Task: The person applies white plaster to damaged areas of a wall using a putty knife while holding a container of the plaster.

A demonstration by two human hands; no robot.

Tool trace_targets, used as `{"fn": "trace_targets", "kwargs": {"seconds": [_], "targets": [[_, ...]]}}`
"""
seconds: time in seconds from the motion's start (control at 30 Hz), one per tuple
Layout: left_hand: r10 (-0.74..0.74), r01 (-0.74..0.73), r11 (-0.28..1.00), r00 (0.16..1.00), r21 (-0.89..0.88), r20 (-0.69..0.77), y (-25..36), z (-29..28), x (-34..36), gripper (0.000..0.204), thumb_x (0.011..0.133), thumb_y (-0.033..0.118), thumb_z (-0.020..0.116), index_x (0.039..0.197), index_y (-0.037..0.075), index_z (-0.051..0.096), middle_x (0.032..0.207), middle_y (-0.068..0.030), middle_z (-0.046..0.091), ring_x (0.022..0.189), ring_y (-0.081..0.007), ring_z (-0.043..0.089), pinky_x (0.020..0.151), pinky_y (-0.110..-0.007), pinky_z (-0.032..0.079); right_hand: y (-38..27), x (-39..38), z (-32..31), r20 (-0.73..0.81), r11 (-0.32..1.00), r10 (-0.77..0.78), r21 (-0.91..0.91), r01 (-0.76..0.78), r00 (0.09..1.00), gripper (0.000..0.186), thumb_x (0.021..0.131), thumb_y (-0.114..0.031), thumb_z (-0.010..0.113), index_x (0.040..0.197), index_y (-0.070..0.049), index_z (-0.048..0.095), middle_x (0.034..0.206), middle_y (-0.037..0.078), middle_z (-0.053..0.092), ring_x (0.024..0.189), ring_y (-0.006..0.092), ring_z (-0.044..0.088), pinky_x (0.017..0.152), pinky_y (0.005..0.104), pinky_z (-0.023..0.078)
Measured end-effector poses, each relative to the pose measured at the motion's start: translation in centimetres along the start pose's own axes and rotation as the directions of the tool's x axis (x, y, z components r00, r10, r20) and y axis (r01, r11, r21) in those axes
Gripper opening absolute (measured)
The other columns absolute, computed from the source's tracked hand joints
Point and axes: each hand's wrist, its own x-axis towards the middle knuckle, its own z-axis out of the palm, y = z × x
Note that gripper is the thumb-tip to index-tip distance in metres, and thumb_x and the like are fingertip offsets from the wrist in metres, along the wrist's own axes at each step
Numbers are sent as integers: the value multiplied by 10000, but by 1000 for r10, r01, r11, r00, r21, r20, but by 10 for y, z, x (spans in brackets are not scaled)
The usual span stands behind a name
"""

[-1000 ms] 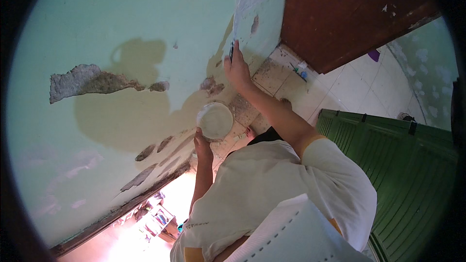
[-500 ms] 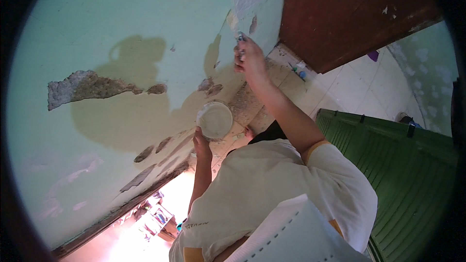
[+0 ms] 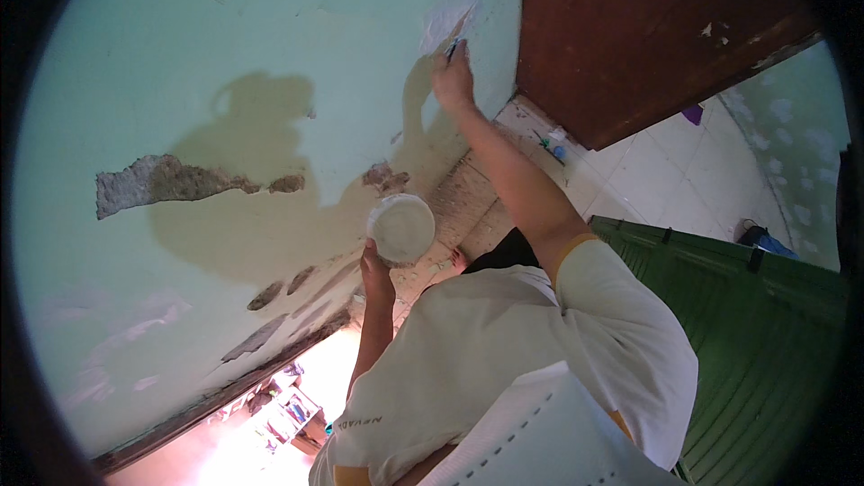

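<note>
My left hand grips a round white tub by its near rim, thumb on the edge. Pale smooth paste fills the inside. Higher up, my right hand is closed round the handle of a slim putty knife. Its tip meets the green wall at a whitish smeared patch, and the blade is hard to make out. Below this patch, flaked spots lie behind the tub. A long bare grey patch marks the wall at the left.
A brown door panel stands at the upper right, and a green louvred panel lies to my right. Small items rest on the tiled floor. Shelves with things show in a bright area at the lower left.
My right hand has moved up the wall with the putty knife, onto the whitish patch. The tub has shifted only slightly, and my view has turned a little.
</note>
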Motion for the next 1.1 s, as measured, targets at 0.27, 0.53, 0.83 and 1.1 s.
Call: {"fn": "trace_targets", "kwargs": {"seconds": [0.27,0.53,0.83,1.1], "targets": [[-57,56,998,995,-14,-87,-11,-7,-5,800,944,599,448,1398,-58,401,1396,-188,468,1283,-281,460,1065,-432,362,-7,-81,0,57,997,-34,72,30,998,671,967,-224,424,1451,143,139,1443,384,296,1326,460,373,1097,453,333],[-26,27,999,999,20,-24,-4,-16,-8,777,950,603,428,1360,-57,449,1309,-174,541,1196,-274,529,1007,-408,411,41,26,-32,41,990,62,124,-66,997,597,961,-242,420,1407,137,303,1352,366,441,1250,463,464,1063,440,373],[3,-4,1000,999,17,52,-2,-10,-1,749,965,580,419,1354,-59,449,1301,-169,539,1189,-264,529,988,-396,429,-2,-78,-33,217,991,1,132,-30,976,574,949,-279,448,1392,81,388,1247,320,548,1146,442,546,998,420,421],[31,-32,999,998,14,50,1,0,0,729,963,580,433,1336,-46,466,1256,-147,558,1131,-243,548,937,-382,448,11,-40,-65,149,898,248,336,-285,957,350,951,-251,460,1246,-84,548,729,-11,482,583,91,457,479,275,427]]}}
